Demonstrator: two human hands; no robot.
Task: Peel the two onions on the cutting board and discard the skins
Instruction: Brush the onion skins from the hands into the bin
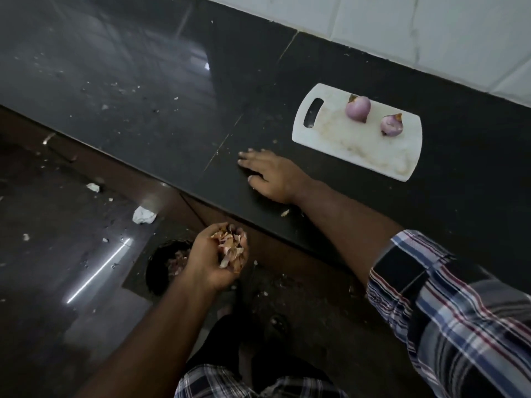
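Observation:
Two peeled purple onions, a larger one (358,108) and a smaller one (391,125), rest on a white cutting board (339,139) on the black counter. My left hand (218,257) is cupped around a heap of onion skins (230,248), held off the counter's front edge, just right of a dark bin (163,268) on the floor. My right hand (270,175) lies flat on the counter, fingers spread, left of the board and holding nothing.
The black counter (172,96) runs diagonally, with white wall tiles (431,30) behind it. Crumpled paper (143,215) and small scraps lie on the dark floor. My feet (275,323) stand below the counter edge near the bin.

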